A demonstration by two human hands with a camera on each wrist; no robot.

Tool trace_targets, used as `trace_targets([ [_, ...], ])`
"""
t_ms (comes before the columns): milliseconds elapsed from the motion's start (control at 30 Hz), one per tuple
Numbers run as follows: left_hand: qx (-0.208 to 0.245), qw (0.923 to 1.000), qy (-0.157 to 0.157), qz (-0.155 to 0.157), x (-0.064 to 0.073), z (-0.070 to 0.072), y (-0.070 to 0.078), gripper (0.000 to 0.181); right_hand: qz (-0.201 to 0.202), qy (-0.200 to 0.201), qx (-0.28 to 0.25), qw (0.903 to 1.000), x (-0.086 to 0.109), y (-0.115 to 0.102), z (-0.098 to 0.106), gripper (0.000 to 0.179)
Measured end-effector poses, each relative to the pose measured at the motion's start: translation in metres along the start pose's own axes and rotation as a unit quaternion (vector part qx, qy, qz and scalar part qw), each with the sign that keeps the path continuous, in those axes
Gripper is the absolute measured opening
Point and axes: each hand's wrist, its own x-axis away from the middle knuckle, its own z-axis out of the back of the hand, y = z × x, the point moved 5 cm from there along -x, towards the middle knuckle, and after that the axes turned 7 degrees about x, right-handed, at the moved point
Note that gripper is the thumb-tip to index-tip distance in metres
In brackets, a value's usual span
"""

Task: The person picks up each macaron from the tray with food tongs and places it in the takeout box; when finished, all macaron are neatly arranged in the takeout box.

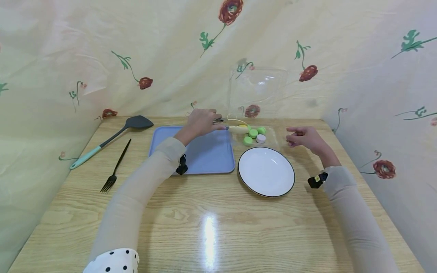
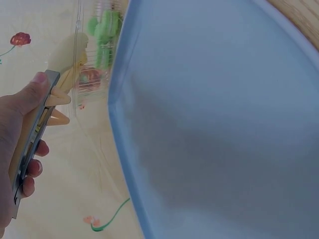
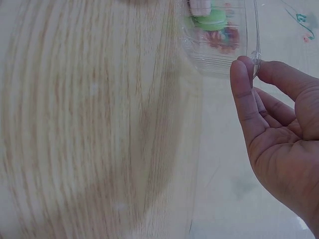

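Note:
My left hand point(image 1: 203, 121) grips a pair of tongs point(image 2: 32, 134) with cream-coloured tips, seen across the far edge of the blue tray point(image 1: 211, 159). The tongs' tips point(image 1: 238, 129) reach over the left side of a clear plastic box point(image 1: 272, 141). Inside it are several green macarons point(image 1: 253, 133), a pale lilac one point(image 1: 261, 138) and, by the tips, something yellow point(image 1: 242, 126). My right hand point(image 1: 307, 141) is just right of the box, fingers loosely bent and holding nothing. In the right wrist view its fingertips overlap the box's corner point(image 3: 255, 52).
The box's clear lid point(image 1: 257, 91) stands raised against the floral cloth behind. A white plate point(image 1: 266, 172) with a dark rim sits in front of the box. On the left lie a black spatula point(image 1: 117, 133) with a mint handle and a black fork point(image 1: 116, 168).

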Motion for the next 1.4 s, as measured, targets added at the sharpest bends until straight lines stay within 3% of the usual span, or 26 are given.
trace_targets([
  [100,0.0,1.0,-0.003,0.002,0.001,0.001,0.001,0.05,0.002,0.006,0.007,1.0,-0.004,0.009,0.001,0.057],
  [333,0.0,0.9999,-0.01,0.008,0.001,0.002,0.002,0.051,-0.004,-0.004,-0.005,1.0,0.008,-0.013,-0.001,0.056],
  [733,-0.025,0.9992,-0.032,-0.005,-0.007,0.005,0.005,0.052,-0.003,-0.004,-0.015,0.9999,0.007,-0.011,-0.001,0.057],
  [1400,-0.017,0.9971,-0.072,0.015,-0.01,0.007,0.003,0.063,-0.002,-0.006,-0.009,0.9999,0.007,-0.013,0.0,0.057],
])
